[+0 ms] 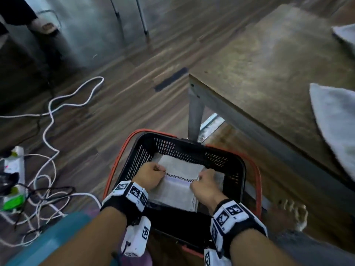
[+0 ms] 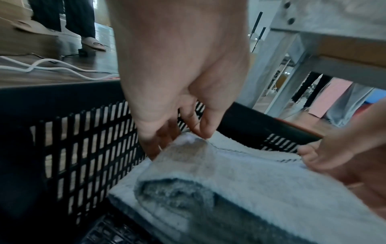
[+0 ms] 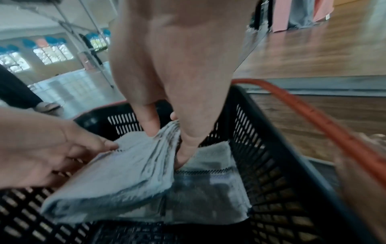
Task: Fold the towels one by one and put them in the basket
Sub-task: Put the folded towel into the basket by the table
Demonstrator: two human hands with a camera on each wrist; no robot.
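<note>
A black mesh basket (image 1: pixel 239 169) with red handles (image 1: pixel 257 181) stands on the floor below me. Both hands hold a folded pale grey towel (image 1: pixel 178 184) low inside it. My left hand (image 1: pixel 153 175) pinches the towel's left edge, thumb on top (image 2: pixel 183 140). My right hand (image 1: pixel 203 181) grips the right edge, its layers between thumb and fingers (image 3: pixel 167 132). In the wrist views the folded towel (image 2: pixel 261 181) (image 3: pixel 117 173) hangs just above a second folded towel (image 3: pixel 211 194) lying on the basket's bottom.
A brown table (image 1: pixel 269 64) rises right of the basket, its grey leg (image 1: pixel 196 112) close to the far rim. Two loose towels (image 1: pixel 336 127) lie on it. White cables (image 1: pixel 48 150) and a power strip (image 1: pixel 13 169) cover the floor at left. Another person's foot (image 1: pixel 46 25) shows far left.
</note>
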